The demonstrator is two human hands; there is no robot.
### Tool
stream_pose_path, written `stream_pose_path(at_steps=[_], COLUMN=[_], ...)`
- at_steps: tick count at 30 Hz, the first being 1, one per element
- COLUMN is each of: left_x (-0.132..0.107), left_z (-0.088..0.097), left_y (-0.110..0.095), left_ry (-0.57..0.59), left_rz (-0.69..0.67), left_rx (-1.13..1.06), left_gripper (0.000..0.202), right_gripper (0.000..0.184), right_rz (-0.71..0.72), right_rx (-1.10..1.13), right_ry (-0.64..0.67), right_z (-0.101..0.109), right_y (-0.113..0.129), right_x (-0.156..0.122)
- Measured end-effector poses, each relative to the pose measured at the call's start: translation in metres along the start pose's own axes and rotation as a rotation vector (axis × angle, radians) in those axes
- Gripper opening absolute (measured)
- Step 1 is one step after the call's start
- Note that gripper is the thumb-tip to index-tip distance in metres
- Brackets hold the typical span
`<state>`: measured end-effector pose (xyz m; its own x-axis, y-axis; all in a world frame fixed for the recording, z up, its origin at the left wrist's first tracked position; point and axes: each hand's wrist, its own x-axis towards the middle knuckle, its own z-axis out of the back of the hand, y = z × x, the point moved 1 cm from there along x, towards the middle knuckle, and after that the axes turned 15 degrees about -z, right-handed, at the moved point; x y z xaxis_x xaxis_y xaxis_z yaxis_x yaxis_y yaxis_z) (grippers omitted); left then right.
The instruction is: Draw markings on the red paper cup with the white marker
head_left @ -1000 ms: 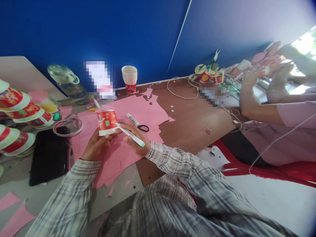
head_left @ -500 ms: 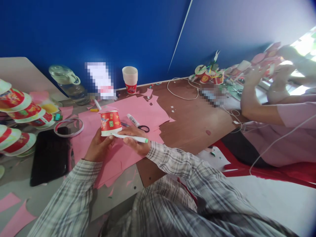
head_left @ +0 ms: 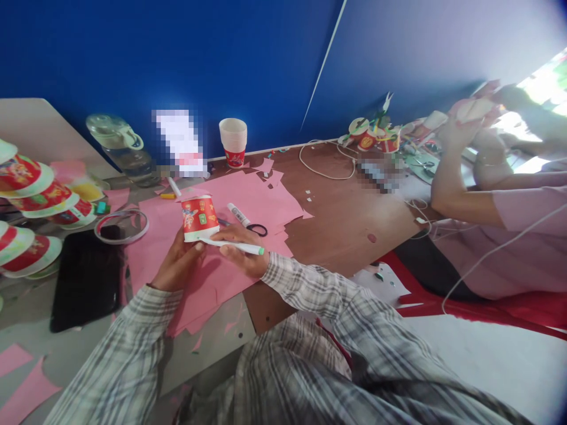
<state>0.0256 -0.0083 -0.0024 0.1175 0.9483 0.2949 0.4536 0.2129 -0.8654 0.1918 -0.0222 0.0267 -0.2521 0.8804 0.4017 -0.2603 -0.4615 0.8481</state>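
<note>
My left hand (head_left: 179,260) is closed around the lower part of a red and white paper cup (head_left: 199,215), which is upside down with its rim toward me. In my right hand (head_left: 243,254) is a white marker (head_left: 239,245) with a green end, its tip at the cup's white rim. Pink paper sheets (head_left: 155,236) lie under both hands. Just beyond the right hand are a glue stick (head_left: 238,214) and the dark handle of scissors (head_left: 257,229); the rest of the scissors is hidden.
Decorated paper cups (head_left: 39,189) crowd the left side, near a black tablet (head_left: 86,277) and a roll of tape (head_left: 121,227). A water bottle (head_left: 119,150) and stacked cups (head_left: 233,141) stand by the blue wall. To the right sits another person (head_left: 522,236), arms raised.
The marker and cup stay together, with only a very slight shift of the marker along the rim. The person on the right has lifted a pale object higher.
</note>
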Motion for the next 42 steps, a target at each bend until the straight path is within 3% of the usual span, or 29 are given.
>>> stream_pose_path(at_steps=[3,8,22,28,38,42], left_x=[0.0010,0.0015,0.0037,0.0033,0.0036,0.0026], left_z=[-0.0019,-0.0018,-0.0027,-0.0028,0.0026,0.0003], left_y=[-0.0003,0.0000,-0.0023,-0.0048,0.0001,-0.0023], left_ry=[-0.041,-0.086,-0.089,-0.122,-0.116,-0.119], left_rz=[0.059,0.038,-0.016,0.000,-0.002,0.002], left_rx=[-0.074,-0.127,-0.057,-0.048,-0.035,-0.017], left_gripper=[0.048,0.038,0.045,0.046,0.046,0.050], right_gripper=[0.035,0.030,0.035,0.033,0.028,0.041], right_rz=[0.018,0.023,-0.090,-0.181,-0.126,-0.155], right_rx=[-0.033,-0.004,0.088,0.105,0.092,0.059], right_ry=[-0.013,-0.011,-0.005,-0.065,-0.010,-0.036], right_z=[-0.0001,0.0000,0.0024,0.0038,0.0041,0.0048], right_y=[-0.0020,-0.0025,-0.0008,-0.0056,-0.0035,-0.0003], right_x=[-0.0002,-0.0002,0.0010,-0.0006,-0.0010,0.0001])
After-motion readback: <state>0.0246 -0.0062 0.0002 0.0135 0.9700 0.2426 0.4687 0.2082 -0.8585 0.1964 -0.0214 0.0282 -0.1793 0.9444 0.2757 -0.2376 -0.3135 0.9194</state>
